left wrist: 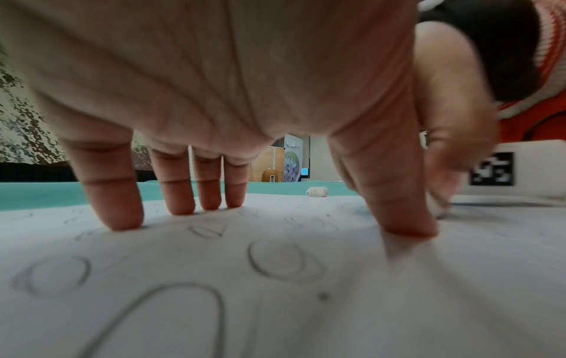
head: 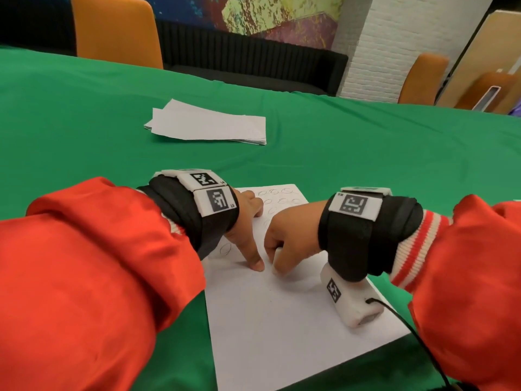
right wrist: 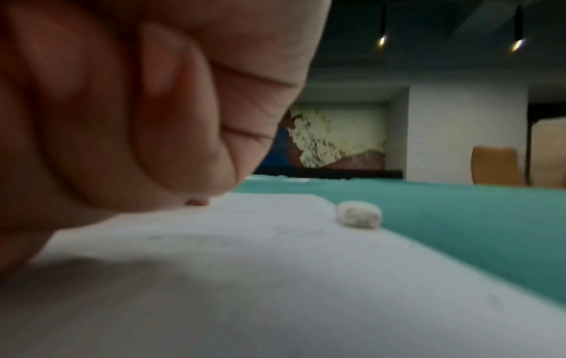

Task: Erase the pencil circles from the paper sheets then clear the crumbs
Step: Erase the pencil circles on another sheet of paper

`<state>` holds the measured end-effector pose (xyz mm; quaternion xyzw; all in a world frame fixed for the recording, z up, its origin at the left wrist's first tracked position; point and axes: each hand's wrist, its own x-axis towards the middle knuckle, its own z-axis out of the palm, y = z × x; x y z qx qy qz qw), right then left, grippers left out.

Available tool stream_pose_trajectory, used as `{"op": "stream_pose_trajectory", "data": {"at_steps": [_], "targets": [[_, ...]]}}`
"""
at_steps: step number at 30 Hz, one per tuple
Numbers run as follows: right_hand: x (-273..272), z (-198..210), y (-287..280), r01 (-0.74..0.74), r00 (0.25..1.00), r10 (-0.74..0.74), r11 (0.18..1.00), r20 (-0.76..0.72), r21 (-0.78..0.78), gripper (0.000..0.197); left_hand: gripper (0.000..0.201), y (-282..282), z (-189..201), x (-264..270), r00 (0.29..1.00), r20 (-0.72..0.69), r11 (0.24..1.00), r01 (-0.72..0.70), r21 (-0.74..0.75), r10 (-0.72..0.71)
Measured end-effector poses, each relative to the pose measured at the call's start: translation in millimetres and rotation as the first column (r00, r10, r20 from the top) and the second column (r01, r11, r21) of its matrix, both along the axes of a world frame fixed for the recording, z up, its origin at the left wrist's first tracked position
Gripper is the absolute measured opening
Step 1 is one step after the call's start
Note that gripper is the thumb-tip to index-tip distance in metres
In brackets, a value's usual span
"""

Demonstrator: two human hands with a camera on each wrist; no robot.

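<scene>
A white paper sheet (head: pixel 282 320) lies on the green table right in front of me. Pencil circles (head: pixel 277 200) fill its far part and show close up in the left wrist view (left wrist: pixel 281 260); its near part looks blank. My left hand (head: pixel 251 235) presses the sheet down with spread, straight fingers (left wrist: pixel 180 193) and thumb. Just to its right, my right hand (head: pixel 277 258) is curled and pinches a small white eraser (head: pixel 277 251) against the paper. In the right wrist view the curled fingers (right wrist: pixel 122 121) hide the eraser.
A stack of white sheets (head: pixel 208 125) lies farther back on the green tablecloth (head: pixel 366 153). A small white lump (right wrist: pixel 360 216) sits at the sheet's right edge, also seen on the cloth (left wrist: pixel 317 192). Orange chairs (head: pixel 118 29) stand beyond the table.
</scene>
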<state>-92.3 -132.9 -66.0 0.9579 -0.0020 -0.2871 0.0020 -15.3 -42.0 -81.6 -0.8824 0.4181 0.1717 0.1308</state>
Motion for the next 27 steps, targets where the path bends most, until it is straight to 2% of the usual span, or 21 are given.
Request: {"op": "stream_pose_trajectory", "data": {"at_steps": [5, 12, 16, 21, 25, 27], "targets": [[4, 7, -14, 0.096, 0.994, -0.094, 0.994, 0.05, -0.058, 0.014, 0.103, -1, -1, 1, 1.0, -0.004, 1.0, -0.003, 0.007, 0.004], [-19, 5, 10, -0.078, 0.996, 0.077, 0.997, -0.033, -0.021, 0.008, 0.103, -1, 0, 0, 1.0, 0.008, 1.0, 0.006, 0.001, -0.006], [-18, 11, -1, -0.012, 1.0, 0.013, 0.997, 0.004, -0.082, 0.01, 0.102, 0, -1, 0, 1.0, 0.001, 1.0, -0.005, -0.006, 0.005], [-33, 7, 8, -0.072, 0.994, 0.072, 0.997, -0.081, 0.006, 0.009, 0.102, -1, -1, 0, 1.0, 0.005, 1.0, 0.0, -0.005, 0.0], [-29, 11, -4, 0.018, 1.0, -0.019, 0.999, -0.019, -0.039, 0.01, 0.102, -1, -1, 1, 1.0, 0.002, 1.0, -0.006, -0.007, 0.006], [-30, 10, -6, 0.015, 1.0, -0.016, 1.0, -0.02, -0.022, 0.01, 0.102, -1, -1, 2, 1.0, 0.002, 1.0, -0.004, -0.003, 0.004]]}}
